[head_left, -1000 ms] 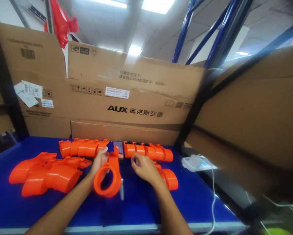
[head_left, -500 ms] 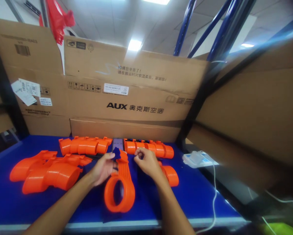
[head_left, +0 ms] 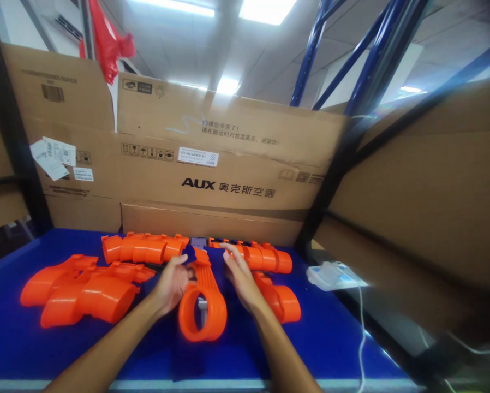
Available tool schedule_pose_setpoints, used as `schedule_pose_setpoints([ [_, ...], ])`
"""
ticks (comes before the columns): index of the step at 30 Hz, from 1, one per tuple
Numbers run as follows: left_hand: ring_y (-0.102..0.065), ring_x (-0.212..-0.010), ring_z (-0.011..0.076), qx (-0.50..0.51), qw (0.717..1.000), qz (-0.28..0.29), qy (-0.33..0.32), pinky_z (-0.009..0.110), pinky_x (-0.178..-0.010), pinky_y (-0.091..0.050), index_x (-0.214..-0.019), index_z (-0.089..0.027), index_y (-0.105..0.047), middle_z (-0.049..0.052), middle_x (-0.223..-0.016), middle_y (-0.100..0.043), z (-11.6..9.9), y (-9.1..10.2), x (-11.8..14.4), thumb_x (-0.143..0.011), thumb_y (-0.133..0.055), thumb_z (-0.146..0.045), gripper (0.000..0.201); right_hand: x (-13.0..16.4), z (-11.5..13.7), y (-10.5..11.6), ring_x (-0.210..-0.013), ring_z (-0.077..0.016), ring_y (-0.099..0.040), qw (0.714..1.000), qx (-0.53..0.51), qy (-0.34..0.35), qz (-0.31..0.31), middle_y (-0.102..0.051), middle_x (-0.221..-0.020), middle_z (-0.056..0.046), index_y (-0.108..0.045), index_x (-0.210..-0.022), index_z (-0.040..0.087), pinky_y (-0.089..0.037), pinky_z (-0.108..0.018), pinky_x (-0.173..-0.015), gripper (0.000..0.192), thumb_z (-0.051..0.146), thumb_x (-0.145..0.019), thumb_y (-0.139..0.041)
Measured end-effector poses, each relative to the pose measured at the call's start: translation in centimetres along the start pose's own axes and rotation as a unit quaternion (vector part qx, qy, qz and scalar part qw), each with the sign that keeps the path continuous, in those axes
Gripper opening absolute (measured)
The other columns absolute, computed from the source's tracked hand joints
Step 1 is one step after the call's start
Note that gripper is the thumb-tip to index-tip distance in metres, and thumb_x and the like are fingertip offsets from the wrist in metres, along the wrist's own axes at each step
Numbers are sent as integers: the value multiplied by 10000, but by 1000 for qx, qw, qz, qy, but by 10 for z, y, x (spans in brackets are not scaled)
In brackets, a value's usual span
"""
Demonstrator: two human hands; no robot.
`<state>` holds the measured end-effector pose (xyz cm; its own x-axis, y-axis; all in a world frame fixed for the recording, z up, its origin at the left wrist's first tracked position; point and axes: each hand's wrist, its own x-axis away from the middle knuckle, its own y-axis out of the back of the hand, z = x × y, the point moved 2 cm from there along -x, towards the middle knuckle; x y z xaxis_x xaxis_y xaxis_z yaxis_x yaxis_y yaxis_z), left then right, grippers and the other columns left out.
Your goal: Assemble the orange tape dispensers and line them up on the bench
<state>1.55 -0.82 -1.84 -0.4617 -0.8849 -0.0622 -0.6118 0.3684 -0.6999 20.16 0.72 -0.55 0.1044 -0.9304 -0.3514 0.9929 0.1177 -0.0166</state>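
My left hand (head_left: 172,286) is closed around the ribbed neck of an orange tape dispenser (head_left: 219,314), whose ring hangs toward me over the table. A dark blue piece (head_left: 190,253) sits at the dispenser's upper end, beside my left thumb. Just to the right of the dispenser, my right hand (head_left: 241,278) is raised with its fingers apart and nothing visible in them. Behind it lie a row of orange dispensers (head_left: 265,260) with dark pieces along their tops and another dispenser (head_left: 289,304) nearer to me.
On the blue tabletop (head_left: 147,355), more orange dispensers stand in a back-left row (head_left: 147,249) and a front-left group (head_left: 87,297). A phone (head_left: 198,242) is between the back rows. A cardboard wall (head_left: 228,218) closes the rear. A clear plastic case (head_left: 330,275) and white cable (head_left: 362,338) lie right.
My right hand has gone from curled fingers to spread ones, close to the same spot. The left hand keeps its grip on the dispenser. The camera view has tilted slightly upward.
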Motion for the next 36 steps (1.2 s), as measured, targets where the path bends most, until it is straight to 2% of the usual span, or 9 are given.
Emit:
schedule_pose_setpoints([
  [2, -719, -820, 278, 0, 1000, -2, -4, 370, -724, -557, -1160, -122, -640, 157, -987, -747, -1, 0, 0, -830, -559, -459, 479, 4, -5, -5, -982, -229, -655, 1000, 11, -15, 10, -694, -1052, -61, -613, -1228, 279, -544, -362, -805, 430, 522, -873, -620],
  [4, -720, -832, 278, -6, 1000, -10, -10, 362, -723, -556, -1138, -120, -646, 158, -990, -747, -1, 1, -1, -827, -573, -439, 452, 6, -8, -9, -1145, -264, -610, 1000, 15, -13, 10, -682, -1184, -82, -624, -1250, 281, -519, -428, -917, 473, 561, -869, -615],
  [9, -712, -858, 261, -17, 999, -29, -36, 308, -672, -546, -1064, -128, -646, 158, -1020, -739, 1, 1, -2, -814, -617, -381, 357, 8, -1, -15, -1309, -272, -508, 998, 14, 10, 54, -670, -1264, -66, -637, -1273, 281, -417, -511, -1075, 506, 606, -897, -543],
  [11, -706, -865, 253, -29, 997, -37, -56, 313, -676, -549, -1061, -145, -633, 148, -1053, -730, 1, -1, -2, -796, -650, -340, 330, 7, 6, -15, -1324, -274, -496, 998, 15, 17, 64, -672, -1268, -50, -647, -1265, 287, -375, -521, -1114, 473, 575, -898, -566],
  [13, -701, -864, 247, -42, 995, -46, -81, 329, -688, -553, -1082, -163, -618, 137, -1081, -719, 1, -3, -1, -774, -682, -304, 344, 7, 12, -13, -1309, -286, -512, 998, 16, 29, 49, -669, -1277, -44, -656, -1255, 287, -348, -533, -1131, 450, 538, -886, -609],
  [18, -686, -931, 252, -65, 987, -53, -134, 389, -784, -559, -1106, -201, -605, 99, -1147, -680, 0, -4, -2, -724, -737, -241, 406, 5, 20, -1, -1149, -310, -636, 998, 9, 50, 34, -718, -1186, -63, -715, -1161, 272, -441, -525, -1050, 368, 470, -853, -680],
  [22, -633, -1078, 272, -83, 979, -73, -170, 418, -859, -553, -1130, -239, -610, 70, -1238, -624, 0, -2, -2, -691, -767, -215, 466, 3, 24, 10, -1160, -320, -628, 995, 45, 81, 34, -720, -1182, -73, -731, -1130, 270, -447, -526, -1044, 345, 430, -824, -722],
  [28, -609, -1120, 274, -131, 974, -77, -170, 426, -906, -539, -1148, -261, -616, 58, -1243, -617, -1, -8, 1, -689, -797, -217, 495, 1, 23, 16, -1210, -306, -595, 989, 74, 113, 57, -695, -1231, -69, -717, -1156, 277, -415, -533, -1078, 346, 368, -823, -735],
  [36, -596, -1137, 257, -135, 972, -62, -183, 382, -954, -499, -1123, -257, -635, 52, -1187, -648, -2, -14, 3, -663, -819, -198, 499, 2, 28, 13, -1164, -300, -617, 985, 106, 127, 59, -714, -1189, -71, -730, -1124, 274, -436, -525, -1055, 352, 385, -791, -759],
])
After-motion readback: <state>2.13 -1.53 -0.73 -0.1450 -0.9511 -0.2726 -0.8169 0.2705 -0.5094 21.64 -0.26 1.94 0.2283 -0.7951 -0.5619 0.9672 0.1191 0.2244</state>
